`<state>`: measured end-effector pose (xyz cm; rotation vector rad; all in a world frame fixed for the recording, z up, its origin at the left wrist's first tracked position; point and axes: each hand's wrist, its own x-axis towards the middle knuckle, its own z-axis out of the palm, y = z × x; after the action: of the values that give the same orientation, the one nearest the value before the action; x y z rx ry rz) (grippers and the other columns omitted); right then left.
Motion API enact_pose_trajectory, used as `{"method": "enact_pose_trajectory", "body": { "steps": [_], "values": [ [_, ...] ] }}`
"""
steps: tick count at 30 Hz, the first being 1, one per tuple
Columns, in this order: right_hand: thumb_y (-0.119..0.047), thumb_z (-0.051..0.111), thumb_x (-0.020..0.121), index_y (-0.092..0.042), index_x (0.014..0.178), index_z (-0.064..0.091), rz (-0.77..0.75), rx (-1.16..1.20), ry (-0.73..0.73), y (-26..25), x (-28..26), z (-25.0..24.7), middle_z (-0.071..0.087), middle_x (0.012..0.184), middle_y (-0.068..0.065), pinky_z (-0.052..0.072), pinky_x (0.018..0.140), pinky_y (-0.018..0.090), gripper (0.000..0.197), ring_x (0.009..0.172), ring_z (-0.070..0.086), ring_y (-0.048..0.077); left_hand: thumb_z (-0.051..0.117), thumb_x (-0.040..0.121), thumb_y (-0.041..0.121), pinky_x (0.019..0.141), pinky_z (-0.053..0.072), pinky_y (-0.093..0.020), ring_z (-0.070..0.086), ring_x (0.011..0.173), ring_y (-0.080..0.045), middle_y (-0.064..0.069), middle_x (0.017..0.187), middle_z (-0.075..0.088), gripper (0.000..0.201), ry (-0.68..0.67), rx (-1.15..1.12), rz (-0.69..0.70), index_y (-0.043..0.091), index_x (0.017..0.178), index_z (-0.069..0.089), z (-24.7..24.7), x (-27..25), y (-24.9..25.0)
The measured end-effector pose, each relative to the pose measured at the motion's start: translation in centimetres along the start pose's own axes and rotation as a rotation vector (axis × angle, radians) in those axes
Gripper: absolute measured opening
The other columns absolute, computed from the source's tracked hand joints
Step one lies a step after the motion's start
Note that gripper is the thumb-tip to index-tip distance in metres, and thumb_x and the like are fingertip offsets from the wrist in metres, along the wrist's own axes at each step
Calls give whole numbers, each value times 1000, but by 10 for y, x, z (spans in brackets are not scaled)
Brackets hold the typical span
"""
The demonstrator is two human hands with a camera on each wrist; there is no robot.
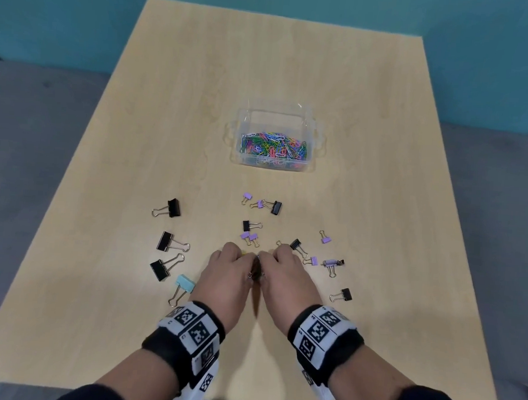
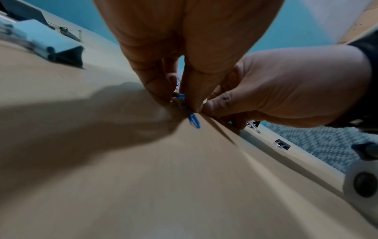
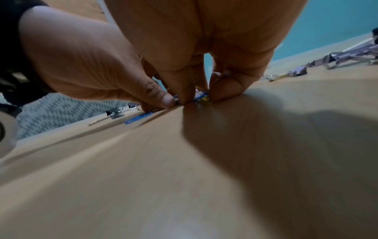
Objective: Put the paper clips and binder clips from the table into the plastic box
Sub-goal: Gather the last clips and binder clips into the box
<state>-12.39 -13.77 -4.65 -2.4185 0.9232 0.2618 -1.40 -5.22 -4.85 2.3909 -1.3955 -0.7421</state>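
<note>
pale wood-grain table [image 1: 294, 63] fills the middle of the head view, with teal wall along the top of the frame and grey floor down both sides; its upper half lies bare above the box, and bare wood runs along the lower edge beside our wrists. our left hand [image 1: 231, 268] and right hand [image 1: 283, 268] meet at lower centre, fingers curled down onto the wood and drawn together around a small heap of paper clips [image 3: 201, 96], blue and yellow wire showing between the fingertips; one blue clip [image 2: 193, 120] lies just outside them. whether either hand has truly lifted any we cannot tell. above them, right of centre, sits the clear plastic box [image 1: 270, 165], thin-walled and rectangular, holding a tangle of coloured wire clips. binder clips lie scattered round our hands: we count eight black ones [image 1: 172, 208], seven small lilac ones [image 1: 247, 196] and one pale blue [image 1: 185, 283], all folded metal with wire handles.
</note>
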Motion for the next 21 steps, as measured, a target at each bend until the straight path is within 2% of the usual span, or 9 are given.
{"method": "enact_pose_trajectory", "body": {
  "steps": [4,8,11,14,16,17,19,21],
  "values": [
    [3,46,79,-15,107,45,-42,-81,-66,0,3,-6,39,111,7,44,65,38,34,94,44,27,49,83,6,64,35,-28,39,79,-18,2,93,40,17,-7,54,28,19,93,54,-2,5,0],
    [7,47,76,-12,106,47,-96,-105,-69,1,2,-13,44,108,10,36,64,35,36,91,48,29,45,83,3,62,28,-28,29,74,-17,3,87,29,18,-50,127,54,18,92,50,-6,7,5],
    [8,50,75,-11,101,50,-104,-75,-78,4,3,-19,47,104,11,33,61,35,32,81,48,28,48,86,4,61,27,-28,30,70,-17,4,85,28,17,-49,126,38,20,92,51,-8,8,4],
    [3,53,81,-14,90,46,-91,-52,-89,9,4,-22,46,98,8,26,52,27,20,69,36,23,59,79,2,52,29,-30,35,59,-18,5,76,34,17,-20,53,26,18,79,53,-9,10,3],
    [-5,51,90,-18,83,38,-60,-8,-109,13,5,-24,40,92,2,19,48,24,20,71,40,24,60,82,6,54,36,-30,44,61,-19,4,75,42,13,-29,9,-27,16,75,54,-11,11,2],
    [-10,48,93,-19,82,36,-44,23,-127,15,4,-27,38,91,-1,24,49,24,18,75,45,24,58,85,11,58,37,-29,47,65,-18,5,78,46,9,-52,-23,-59,16,77,56,-13,11,0],
    [-17,46,94,-17,82,42,-34,90,-164,18,3,-36,43,89,-3,37,61,32,14,79,49,22,59,85,16,62,36,-25,50,70,-13,8,79,50,9,-78,-135,-92,19,77,61,-20,13,-4],
    [-18,48,92,-19,80,48,-31,175,-207,20,4,-50,50,85,-4,43,68,35,12,76,51,19,64,80,15,62,41,-23,53,66,-7,9,74,55,11,-97,-240,-109,22,72,63,-34,16,-4]
  ]
}}
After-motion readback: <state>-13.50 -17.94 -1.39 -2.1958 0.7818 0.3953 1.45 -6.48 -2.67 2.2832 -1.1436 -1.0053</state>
